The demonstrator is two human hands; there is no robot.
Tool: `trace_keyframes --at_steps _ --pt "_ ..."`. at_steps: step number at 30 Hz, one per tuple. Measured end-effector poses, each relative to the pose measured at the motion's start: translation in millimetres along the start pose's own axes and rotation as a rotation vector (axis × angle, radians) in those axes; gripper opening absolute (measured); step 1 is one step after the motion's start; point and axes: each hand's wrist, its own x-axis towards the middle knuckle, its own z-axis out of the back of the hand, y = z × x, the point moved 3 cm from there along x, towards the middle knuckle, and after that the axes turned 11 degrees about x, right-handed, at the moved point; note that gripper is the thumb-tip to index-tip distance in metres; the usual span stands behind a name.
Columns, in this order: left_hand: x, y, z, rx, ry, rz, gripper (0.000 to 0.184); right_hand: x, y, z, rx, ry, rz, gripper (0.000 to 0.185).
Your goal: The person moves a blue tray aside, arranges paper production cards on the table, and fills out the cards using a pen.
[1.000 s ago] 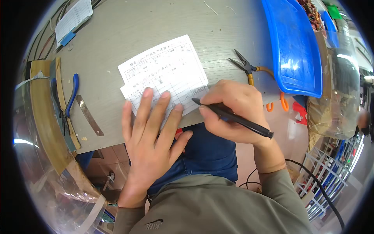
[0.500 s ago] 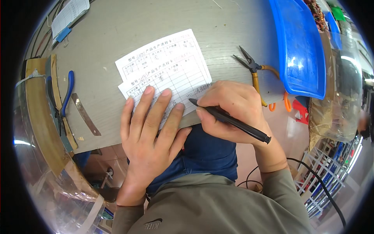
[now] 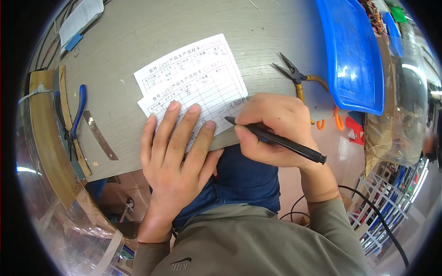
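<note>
Two white printed cards with handwriting overlap near the table's front edge. The upper card (image 3: 184, 57) is partly covered by the lower card (image 3: 212, 94). Spread flat, my left hand (image 3: 177, 152) presses on the lower card's left part, with its thumb near the table edge. My right hand (image 3: 276, 129) grips a black pen (image 3: 285, 143), whose tip is at the lower card's right-hand columns. Whether the tip touches the paper I cannot tell. My palm and fingers hide the card's bottom part.
Yellow-handled needle-nose pliers (image 3: 297, 78) lie beside a blue tray (image 3: 354, 60) on the right. To the left are a thin metal strip (image 3: 99, 133) and a blue-handled tool (image 3: 80, 106). A clipped stack of paper (image 3: 80, 20) is at the back left of the table (image 3: 258, 55).
The pen's back end has swung slightly right and its tip has shifted a little. Both cards appear slightly farther left in view. My left hand stays spread on the card.
</note>
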Motion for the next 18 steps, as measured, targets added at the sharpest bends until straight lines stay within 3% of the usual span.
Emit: trace_keyframes --at_steps 12,18 --pt "-1 0 0 0.008 -0.005 0.000 0.042 1 1 2 -0.046 0.054 -0.033 0.018" --pt "-1 0 2 0.005 0.003 0.012 0.043 -5 4 12 0.042 -0.070 -0.066 0.018"
